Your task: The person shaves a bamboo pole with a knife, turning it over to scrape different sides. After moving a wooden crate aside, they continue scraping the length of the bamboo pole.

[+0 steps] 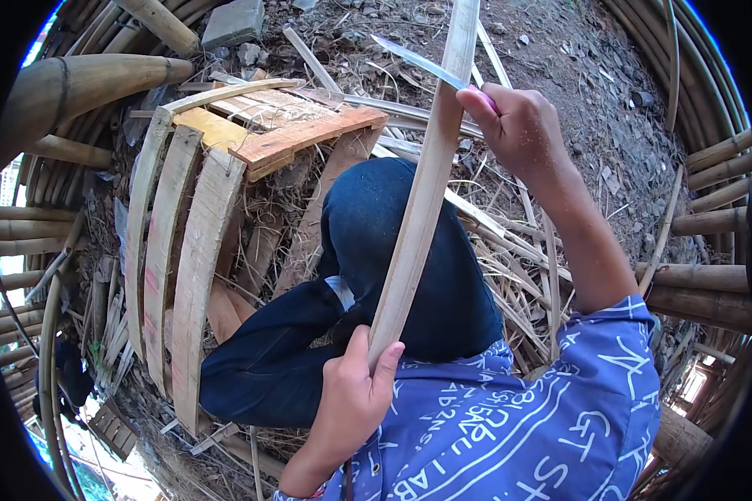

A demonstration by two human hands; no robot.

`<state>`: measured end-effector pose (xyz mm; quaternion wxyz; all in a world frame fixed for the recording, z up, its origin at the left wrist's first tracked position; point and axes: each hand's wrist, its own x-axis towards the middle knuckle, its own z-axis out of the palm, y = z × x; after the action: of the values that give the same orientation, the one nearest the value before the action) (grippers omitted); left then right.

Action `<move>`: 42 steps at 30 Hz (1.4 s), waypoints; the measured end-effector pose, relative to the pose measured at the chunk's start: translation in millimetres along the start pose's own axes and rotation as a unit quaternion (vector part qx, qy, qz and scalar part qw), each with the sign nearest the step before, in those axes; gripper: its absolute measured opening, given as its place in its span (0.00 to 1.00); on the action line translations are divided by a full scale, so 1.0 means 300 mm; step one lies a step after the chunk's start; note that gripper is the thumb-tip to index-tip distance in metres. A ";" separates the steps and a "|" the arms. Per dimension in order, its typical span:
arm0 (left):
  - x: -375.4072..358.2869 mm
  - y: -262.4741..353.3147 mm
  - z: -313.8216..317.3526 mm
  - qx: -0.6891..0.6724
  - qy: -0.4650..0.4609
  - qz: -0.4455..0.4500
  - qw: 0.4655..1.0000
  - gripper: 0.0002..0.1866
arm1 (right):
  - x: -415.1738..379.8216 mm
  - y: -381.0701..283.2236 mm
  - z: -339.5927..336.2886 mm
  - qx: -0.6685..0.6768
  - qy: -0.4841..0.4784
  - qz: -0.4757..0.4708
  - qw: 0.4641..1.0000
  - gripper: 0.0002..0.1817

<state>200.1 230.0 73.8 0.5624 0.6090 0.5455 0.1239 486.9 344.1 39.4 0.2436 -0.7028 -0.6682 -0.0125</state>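
A long pale bamboo strip runs from the top of the view down across my raised knee to my lap. Its lower end is in my left hand, thumb pressed along the edge. Higher up, my right hand is closed round the pink handle of a knife. The blade crosses the strip near its upper part and points to the upper left. My right thumb lies close to the strip's edge; whether it touches is hard to tell.
A slatted wooden crate lies left of my legs. Loose bamboo strips and shavings cover the ground on the right. A grey block sits at the upper left. Stacked bamboo poles line both sides.
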 end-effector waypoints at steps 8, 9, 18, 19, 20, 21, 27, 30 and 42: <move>0.000 -0.001 0.005 -0.025 -0.008 -0.011 1.000 0.14 | 0.017 0.037 0.034 -0.018 0.046 -0.049 0.998 0.33; 0.000 0.001 0.005 -0.023 -0.008 -0.008 1.000 0.14 | 0.019 0.045 0.038 -0.035 0.048 -0.060 0.996 0.33; -0.024 -0.019 -0.007 -0.001 0.001 -0.008 1.000 0.12 | 0.161 0.232 0.017 -0.059 0.040 0.043 0.997 0.38; -0.026 -0.024 -0.007 -0.008 0.002 -0.009 1.000 0.12 | 0.169 0.240 0.012 -0.059 0.042 0.042 0.996 0.38; -0.022 -0.026 -0.007 -0.016 0.005 -0.009 1.000 0.12 | 0.181 0.246 0.009 -0.074 0.044 0.048 0.995 0.39; -0.017 -0.025 -0.009 -0.016 0.007 -0.009 1.000 0.12 | 0.189 0.247 0.010 -0.089 0.044 0.055 0.994 0.40; -0.011 -0.069 -0.009 -0.130 -0.013 -0.050 0.990 0.11 | 0.160 0.223 0.003 -0.005 0.053 0.101 0.993 0.41; -0.005 -0.085 -0.025 -0.156 -0.036 -0.083 0.984 0.12 | 0.043 0.156 -0.033 0.134 0.040 0.073 0.987 0.37; -0.010 -0.101 0.010 -0.108 -0.016 -0.012 0.994 0.09 | -0.049 0.008 0.017 0.051 0.021 -0.021 0.998 0.29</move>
<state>185.5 218.9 49.5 0.6348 0.5399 0.5271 0.1662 486.1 332.1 29.2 0.2927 -0.6748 -0.6775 0.0018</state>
